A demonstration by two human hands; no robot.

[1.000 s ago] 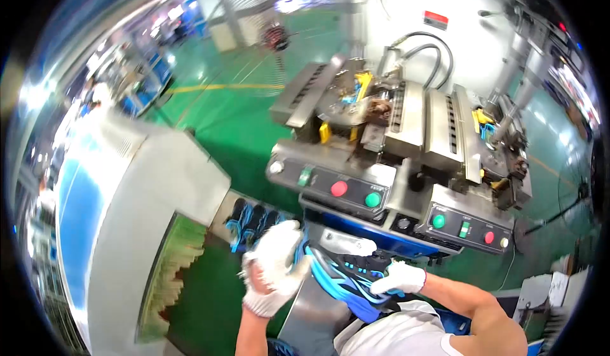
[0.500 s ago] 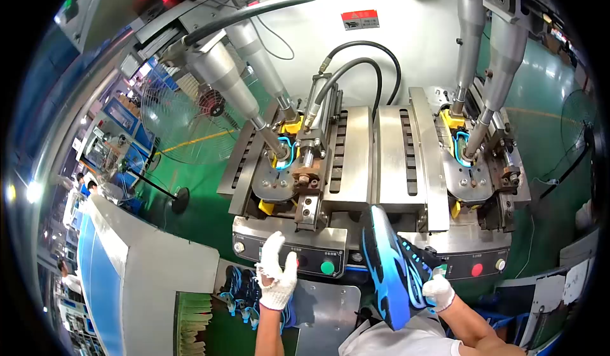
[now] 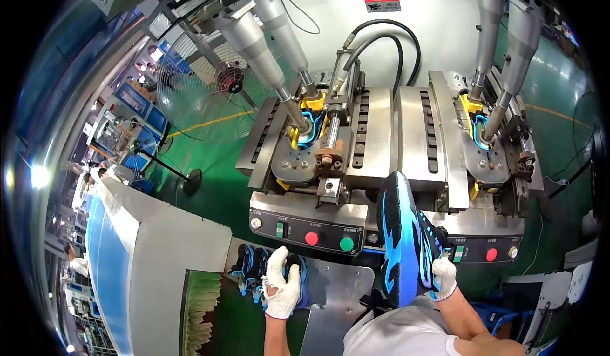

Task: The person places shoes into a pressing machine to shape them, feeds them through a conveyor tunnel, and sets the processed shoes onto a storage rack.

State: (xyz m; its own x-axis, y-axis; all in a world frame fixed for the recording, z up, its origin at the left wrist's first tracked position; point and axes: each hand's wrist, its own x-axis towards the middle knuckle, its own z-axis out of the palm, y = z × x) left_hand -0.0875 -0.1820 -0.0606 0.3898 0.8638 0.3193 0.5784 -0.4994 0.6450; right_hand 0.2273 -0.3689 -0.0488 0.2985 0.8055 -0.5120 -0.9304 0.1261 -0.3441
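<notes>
Currently, the gloved right hand (image 3: 444, 276) grips a blue-black shoe (image 3: 408, 248) by the metal table's (image 3: 340, 292) right edge; the left hand (image 3: 282, 289), wide open, is near other shoes (image 3: 257, 264); blue-trimmed pieces (image 3: 309, 127) sit in both machine stations.

The one view looks out from my head, facing forward and steeply down over my two gloved hands (image 3: 281, 286), close below, to the twin-station press (image 3: 394, 140) just beyond; its round, wide lens also takes in the pedestal fan (image 3: 232, 76) farther off.
</notes>
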